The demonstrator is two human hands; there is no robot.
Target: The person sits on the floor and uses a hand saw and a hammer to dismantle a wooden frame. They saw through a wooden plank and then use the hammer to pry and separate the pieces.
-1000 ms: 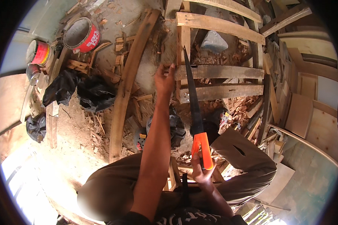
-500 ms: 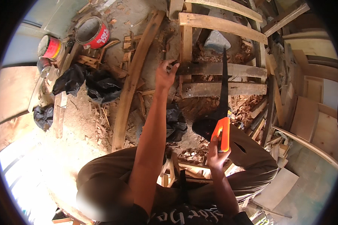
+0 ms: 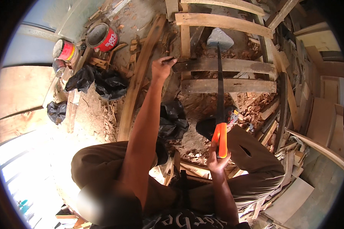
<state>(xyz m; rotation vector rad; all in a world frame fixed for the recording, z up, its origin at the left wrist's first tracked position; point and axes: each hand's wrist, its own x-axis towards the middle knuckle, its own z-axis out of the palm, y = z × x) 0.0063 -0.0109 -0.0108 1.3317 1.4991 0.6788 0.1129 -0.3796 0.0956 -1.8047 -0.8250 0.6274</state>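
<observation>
My right hand (image 3: 218,160) is wrapped round the orange handle of a handsaw (image 3: 220,99). Its long dark blade points away from me and passes over two slats of a wooden pallet-like frame (image 3: 223,23). My left hand (image 3: 161,70) is closed, thumb and fingers pinched, just left of the end of a dark weathered slat (image 3: 233,68). A small dark thing seems to be between those fingers, but its kind cannot be made out. A paler slat (image 3: 244,86) lies nearer me, beside the dark one.
A long plank (image 3: 143,72) lies left of the frame. Black plastic bags (image 3: 110,82), a red bucket (image 3: 103,37) and a smaller can (image 3: 64,50) stand farther left. A grey stone block (image 3: 220,38) sits within the frame. Wood scraps (image 3: 252,105) litter the right side.
My left hand has shifted left, away from the slat's end. The handsaw has swung left, with its handle lower and nearer me. The whole view has shifted slightly.
</observation>
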